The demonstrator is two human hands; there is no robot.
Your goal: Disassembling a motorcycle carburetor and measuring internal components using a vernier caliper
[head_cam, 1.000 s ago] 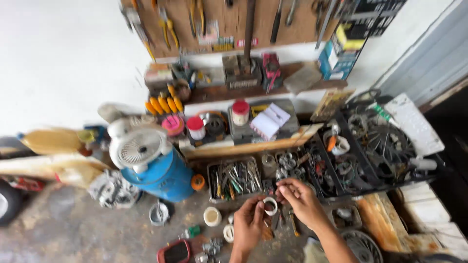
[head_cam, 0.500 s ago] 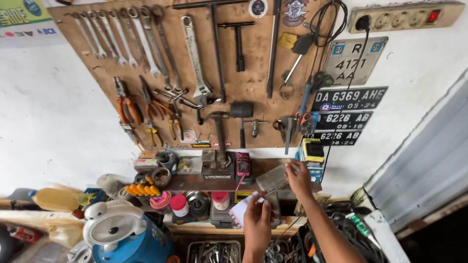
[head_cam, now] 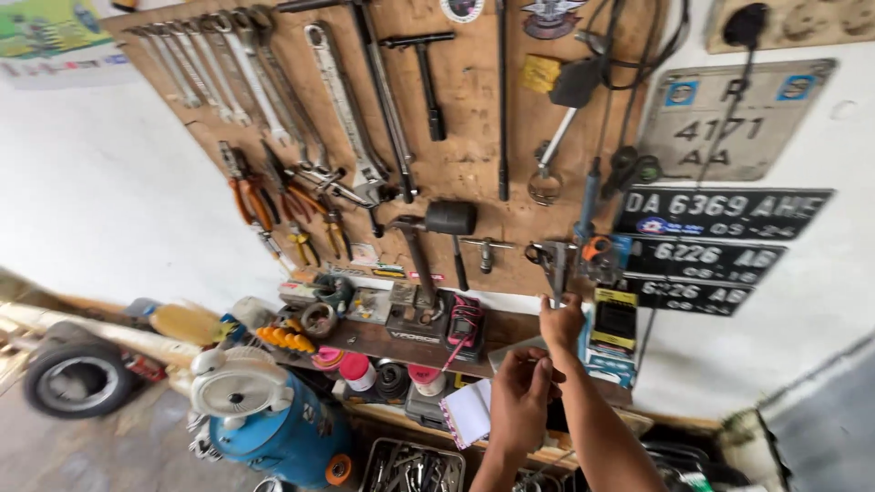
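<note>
My right hand (head_cam: 561, 323) is raised to the wooden pegboard (head_cam: 456, 137), its fingers closed around the lower end of a grey metal tool (head_cam: 551, 260) that hangs there. Beside that tool sits an orange-handled tool (head_cam: 594, 248). My left hand (head_cam: 521, 401) is lower, in front of the wooden shelf (head_cam: 383, 342), with its fingers bunched together close to my right forearm. Whether it holds anything is hidden. A flat grey piece (head_cam: 509, 349) shows just above its fingertips. A small open notebook (head_cam: 469, 412) lies left of that hand.
Spanners (head_cam: 210, 73), pliers (head_cam: 251, 196) and a hammer (head_cam: 437, 223) hang on the board. Number plates (head_cam: 720, 214) cover the wall at right. A blue canister with a white fan (head_cam: 260, 405), a tyre (head_cam: 77, 378) and a tray of small tools (head_cam: 410, 469) stand below.
The view has swung up from the parts trays to the pegboard. My right hand has risen from the shelf to the hanging metal tool; my left hand followed upward.
</note>
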